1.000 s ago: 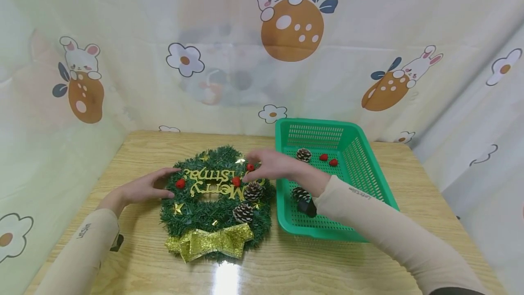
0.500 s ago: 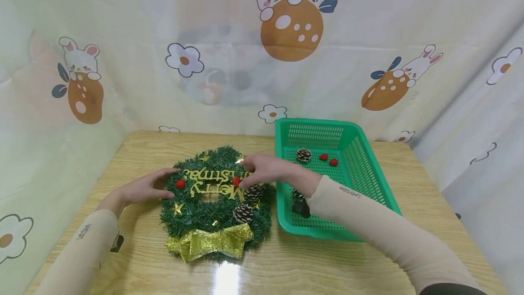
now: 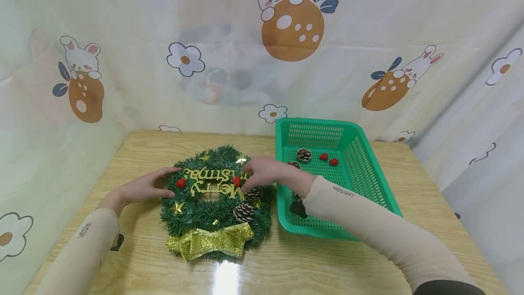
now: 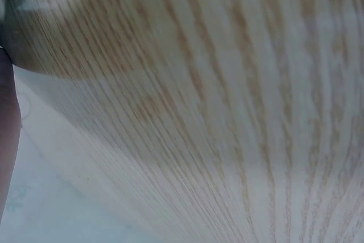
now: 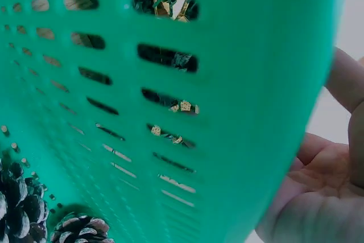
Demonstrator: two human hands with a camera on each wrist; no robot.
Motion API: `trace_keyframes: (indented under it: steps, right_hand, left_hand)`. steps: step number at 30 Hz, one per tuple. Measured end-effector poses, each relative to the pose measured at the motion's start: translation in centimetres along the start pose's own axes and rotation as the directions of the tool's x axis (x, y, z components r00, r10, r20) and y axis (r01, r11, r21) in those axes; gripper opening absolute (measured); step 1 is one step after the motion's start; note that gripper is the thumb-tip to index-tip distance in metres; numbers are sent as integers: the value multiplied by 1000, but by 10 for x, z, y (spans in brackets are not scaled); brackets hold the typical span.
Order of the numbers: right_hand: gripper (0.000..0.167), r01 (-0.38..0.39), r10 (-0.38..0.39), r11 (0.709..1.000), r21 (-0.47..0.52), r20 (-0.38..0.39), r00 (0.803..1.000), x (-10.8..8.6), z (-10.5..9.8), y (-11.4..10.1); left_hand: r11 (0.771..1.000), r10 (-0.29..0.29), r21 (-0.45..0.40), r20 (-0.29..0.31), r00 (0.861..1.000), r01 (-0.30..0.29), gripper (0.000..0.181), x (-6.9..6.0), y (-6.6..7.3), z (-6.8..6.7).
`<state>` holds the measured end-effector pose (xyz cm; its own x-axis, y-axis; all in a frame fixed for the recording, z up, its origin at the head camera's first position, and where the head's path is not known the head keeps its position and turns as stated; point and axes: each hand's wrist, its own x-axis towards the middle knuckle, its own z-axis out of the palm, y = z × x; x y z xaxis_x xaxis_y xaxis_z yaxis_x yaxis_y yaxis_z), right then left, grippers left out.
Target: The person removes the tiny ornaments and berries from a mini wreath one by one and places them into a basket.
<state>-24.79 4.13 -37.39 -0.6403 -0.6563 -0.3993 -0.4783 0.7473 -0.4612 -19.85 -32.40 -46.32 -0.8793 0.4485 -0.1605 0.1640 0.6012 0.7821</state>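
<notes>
So, head view: your right hand (image 3: 264, 173) had slid slightly toward you over the wreath (image 3: 223, 155), covering more of the upper pinecone (image 3: 254, 194) and re-exposing the gold star (image 3: 240, 160). I'd read that as a minor adjustment at that spot, not a finish. Thumb and index stood apart near the red berry (image 3: 236, 181); fingertips partly hidden, so can't tell if you pinched anything. Your left hand (image 3: 139, 188) hadn't moved: thumb spread from fingers, at the wreath's left edge. Wreath lay flat on the table (image 3: 143, 258), left of the green basket (image 3: 319, 230), which held a pinecone (image 3: 304, 155) and two loose berries (image 3: 324, 156), others possibly behind your arm (image 3: 360, 208). Left wrist view: mostly wood grain, no fingertips. Right wrist view: two pinecones inside the basket, gold bits visible through its slots, your hand beyond its wall, pinch unreadable.
</notes>
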Motion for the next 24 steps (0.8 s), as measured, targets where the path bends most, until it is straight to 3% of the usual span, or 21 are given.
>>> trace_keyframes:
  steps: [4, 8, 11, 17, 21, 24]
  right_hand:
    - [24, 30, -29, 996, -79, 10, 1000, 2, 3, -3]
    - [49, 44, -43, 991, -129, 6, 999, 2, 7, -6]
    - [52, 48, -48, 988, -144, 4, 999, 2, 9, -7]
    - [46, 53, -51, 982, -179, 15, 999, 4, 11, -6]
    - [17, 42, -39, 980, -197, 19, 999, 4, 11, -6]
    - [26, 44, -40, 978, -205, 24, 999, 4, 10, -7]
  left_hand:
    - [1000, 1, 0, 1, 1000, -1, 79, 1, -2, 1]
    - [1000, -3, 0, 0, 1000, 3, 80, 1, -4, 1]
    - [1000, 2, -5, 2, 1000, -2, 79, 1, -3, 1]
    - [1000, 11, -6, 0, 1000, -11, 78, -1, 1, 0]
    - [1000, 11, -1, -2, 1000, -11, 78, -1, 1, 0]
    - [1000, 8, 5, -3, 1000, -8, 79, 0, 0, 0]
